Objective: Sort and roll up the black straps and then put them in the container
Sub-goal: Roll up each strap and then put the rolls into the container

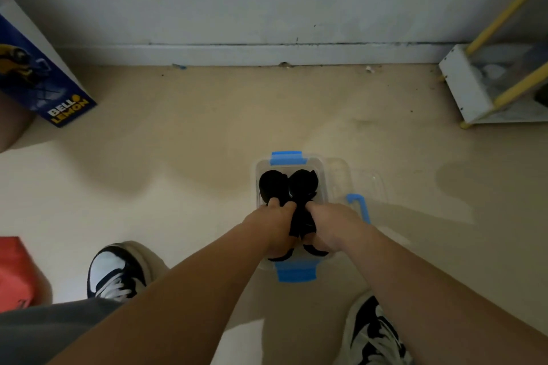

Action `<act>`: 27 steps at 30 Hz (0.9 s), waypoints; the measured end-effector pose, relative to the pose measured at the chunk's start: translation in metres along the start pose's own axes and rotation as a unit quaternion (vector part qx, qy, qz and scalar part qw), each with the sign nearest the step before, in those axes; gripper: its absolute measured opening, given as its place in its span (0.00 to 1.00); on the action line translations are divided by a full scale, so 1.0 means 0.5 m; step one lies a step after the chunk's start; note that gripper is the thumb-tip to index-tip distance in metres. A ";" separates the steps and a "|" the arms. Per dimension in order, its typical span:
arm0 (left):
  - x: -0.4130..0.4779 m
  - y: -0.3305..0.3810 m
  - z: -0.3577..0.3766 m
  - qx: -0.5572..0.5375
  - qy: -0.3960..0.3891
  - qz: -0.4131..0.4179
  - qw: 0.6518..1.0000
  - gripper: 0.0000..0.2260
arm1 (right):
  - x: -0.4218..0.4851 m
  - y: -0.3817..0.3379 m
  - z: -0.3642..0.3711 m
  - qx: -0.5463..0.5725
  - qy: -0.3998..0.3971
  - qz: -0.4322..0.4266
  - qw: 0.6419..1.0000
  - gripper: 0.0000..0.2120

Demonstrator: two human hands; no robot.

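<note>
**Both hands down in the strap container**

A clear plastic container with blue clip latches (257,187) sits on the beige floor (178,157), ahead of the person's black-and-white sneakers (117,272). Inside it are the black fabric straps (303,184). Two rounded bundles lie side by side at the far end, and a third dark mass sits nearer, held between both hands.

The left hand (274,224) curls its fingers over the left side of that mass. The right hand (330,225) curls over the right side, knuckles up. The fingertips sink into the black cloth and are mostly hidden, so the exact grip is hard to make out. I cannot tell whether the near mass is rolled or loose, and the cloth is too dark to show where one strap ends and the next begins.

The wrists cover the near part of the container, and only its near blue latch shows below them. Just to its right lies a clear lid with a blue latch (360,187), its outline faint against the floor.

A blue box with yellow lettering (44,80) and a red object (12,272) are cut off at the left edge. A white rack with yellow bars (468,83) is cut off at the right.
</note>
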State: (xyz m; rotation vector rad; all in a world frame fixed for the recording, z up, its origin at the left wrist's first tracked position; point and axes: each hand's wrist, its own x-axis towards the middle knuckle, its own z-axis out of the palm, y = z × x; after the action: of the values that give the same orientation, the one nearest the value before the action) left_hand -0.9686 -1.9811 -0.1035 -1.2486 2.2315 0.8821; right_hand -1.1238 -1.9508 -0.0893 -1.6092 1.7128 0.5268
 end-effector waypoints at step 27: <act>-0.036 -0.011 0.098 0.086 0.091 -0.001 0.992 0.15 | -0.008 -0.033 0.072 -0.117 0.112 0.042 0.986 0.06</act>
State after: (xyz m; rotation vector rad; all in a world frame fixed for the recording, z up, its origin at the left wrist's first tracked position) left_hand -0.9517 -1.9379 -0.1282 -1.2952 2.3890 0.5798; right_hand -1.1002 -1.9244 -0.1071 -1.8253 1.9512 0.6286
